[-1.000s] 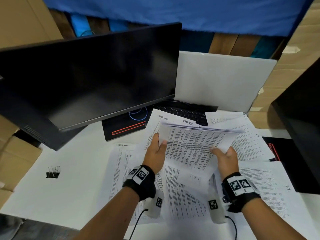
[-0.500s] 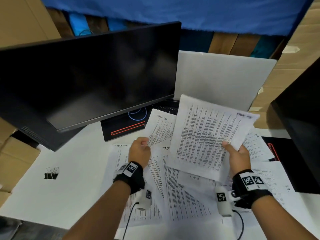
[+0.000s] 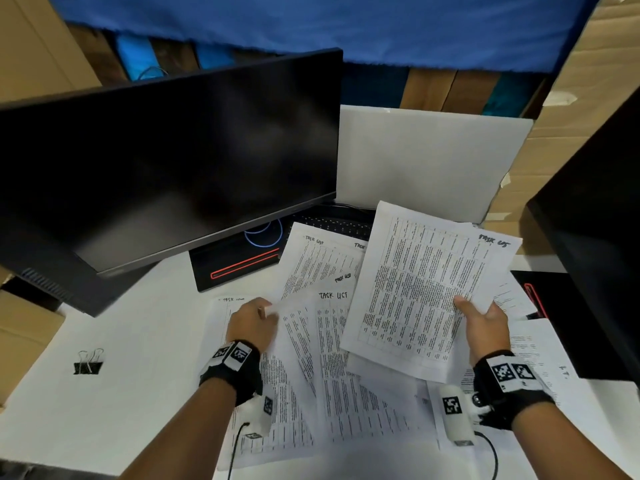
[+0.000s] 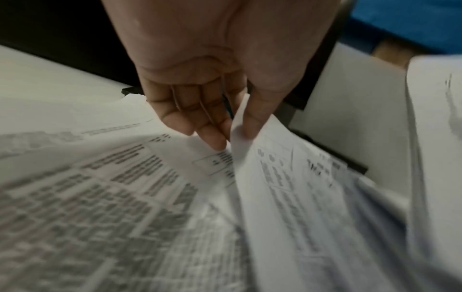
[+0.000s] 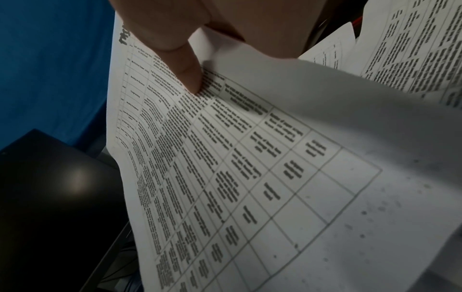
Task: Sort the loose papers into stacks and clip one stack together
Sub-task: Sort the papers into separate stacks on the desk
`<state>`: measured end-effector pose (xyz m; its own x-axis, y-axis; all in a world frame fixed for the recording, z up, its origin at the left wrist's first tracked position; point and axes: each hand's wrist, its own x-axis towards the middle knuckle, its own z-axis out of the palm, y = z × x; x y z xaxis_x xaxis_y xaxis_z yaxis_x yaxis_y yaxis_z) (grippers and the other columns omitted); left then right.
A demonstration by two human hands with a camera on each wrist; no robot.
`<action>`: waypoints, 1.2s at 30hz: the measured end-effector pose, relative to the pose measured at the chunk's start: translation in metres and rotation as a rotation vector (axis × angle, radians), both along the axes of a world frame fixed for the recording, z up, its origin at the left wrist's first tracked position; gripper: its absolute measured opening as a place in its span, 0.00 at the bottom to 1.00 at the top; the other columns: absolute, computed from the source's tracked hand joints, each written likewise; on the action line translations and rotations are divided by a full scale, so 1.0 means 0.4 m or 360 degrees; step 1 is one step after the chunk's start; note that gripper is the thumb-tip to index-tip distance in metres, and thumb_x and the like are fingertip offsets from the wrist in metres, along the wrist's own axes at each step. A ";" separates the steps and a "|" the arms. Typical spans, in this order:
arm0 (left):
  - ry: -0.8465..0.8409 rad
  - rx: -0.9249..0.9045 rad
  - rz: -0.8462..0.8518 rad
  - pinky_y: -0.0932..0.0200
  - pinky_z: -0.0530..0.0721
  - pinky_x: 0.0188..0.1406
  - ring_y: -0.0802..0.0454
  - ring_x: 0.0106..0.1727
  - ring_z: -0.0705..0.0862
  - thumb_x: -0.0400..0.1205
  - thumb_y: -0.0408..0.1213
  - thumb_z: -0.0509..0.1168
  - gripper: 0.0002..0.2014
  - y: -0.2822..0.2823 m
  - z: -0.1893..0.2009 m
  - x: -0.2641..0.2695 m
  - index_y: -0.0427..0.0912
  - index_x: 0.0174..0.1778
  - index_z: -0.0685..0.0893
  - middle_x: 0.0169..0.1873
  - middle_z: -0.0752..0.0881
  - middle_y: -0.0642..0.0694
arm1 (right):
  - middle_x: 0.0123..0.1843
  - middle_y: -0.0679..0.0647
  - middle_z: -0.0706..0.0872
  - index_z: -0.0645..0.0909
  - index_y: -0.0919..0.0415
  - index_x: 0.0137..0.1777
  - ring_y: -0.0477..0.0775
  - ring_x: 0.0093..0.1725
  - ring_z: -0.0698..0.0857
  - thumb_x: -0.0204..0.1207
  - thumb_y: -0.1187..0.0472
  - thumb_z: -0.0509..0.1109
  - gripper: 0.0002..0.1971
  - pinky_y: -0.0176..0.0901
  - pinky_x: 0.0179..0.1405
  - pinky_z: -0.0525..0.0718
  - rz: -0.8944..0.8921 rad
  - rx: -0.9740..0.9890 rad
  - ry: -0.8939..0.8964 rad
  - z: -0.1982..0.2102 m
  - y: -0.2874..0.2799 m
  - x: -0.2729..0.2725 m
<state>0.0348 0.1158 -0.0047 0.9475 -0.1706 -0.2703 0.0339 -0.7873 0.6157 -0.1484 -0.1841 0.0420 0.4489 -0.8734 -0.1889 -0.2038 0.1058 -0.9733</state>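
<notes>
Loose printed sheets (image 3: 332,393) headed "TASK LIST" lie fanned over the white table (image 3: 131,341). My right hand (image 3: 481,323) holds a raised stack of printed sheets (image 3: 419,292) at its right edge, thumb on top; in the right wrist view the thumb (image 5: 185,67) presses on that stack (image 5: 250,158). My left hand (image 3: 254,320) pinches the corner of one loose sheet (image 3: 294,327) lying on the table; the left wrist view shows thumb and fingers (image 4: 215,136) nipping that corner (image 4: 240,128). A black binder clip (image 3: 88,362) sits alone at the table's left.
A dark monitor (image 3: 166,161) leans over the table's back left. A black laptop (image 3: 242,258) with red trim lies behind the papers, under a white board (image 3: 426,161). A black box (image 3: 595,244) stands at the right. Cardboard boxes (image 3: 20,337) flank the left edge.
My left hand let go of the raised stack and dropped left to the table, where it now pinches a loose sheet. My right hand alone keeps the stack, tilted more upright and shifted right.
</notes>
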 end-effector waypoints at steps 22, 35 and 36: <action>-0.1060 -0.1361 0.0104 0.67 0.67 0.24 0.63 0.24 0.65 0.81 0.33 0.65 0.09 -0.052 0.582 0.090 0.50 0.37 0.80 0.23 0.70 0.53 | 0.56 0.64 0.88 0.83 0.55 0.53 0.59 0.50 0.87 0.80 0.64 0.67 0.06 0.48 0.49 0.85 0.0321 -0.0049 0.0111 0.076 0.037 0.043; -0.0054 -0.0908 0.0379 0.60 0.72 0.32 0.52 0.31 0.74 0.83 0.42 0.62 0.07 -0.192 0.149 0.007 0.41 0.49 0.76 0.40 0.77 0.45 | 0.45 0.54 0.93 0.89 0.55 0.46 0.60 0.51 0.90 0.78 0.69 0.67 0.11 0.55 0.58 0.84 0.0730 0.0378 0.0144 0.080 0.127 0.049; 0.0001 -0.0913 0.0414 0.60 0.73 0.31 0.52 0.30 0.75 0.82 0.42 0.62 0.08 -0.193 0.142 0.006 0.42 0.51 0.76 0.40 0.79 0.44 | 0.46 0.55 0.93 0.89 0.56 0.46 0.60 0.51 0.90 0.79 0.69 0.67 0.11 0.56 0.59 0.84 0.0737 0.0400 0.0161 0.075 0.128 0.048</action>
<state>0.0371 0.0386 0.0523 0.9774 -0.0527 -0.2047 0.1803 -0.2977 0.9375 -0.1291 -0.1329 0.0722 0.7455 -0.5102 -0.4289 -0.3757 0.2099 -0.9027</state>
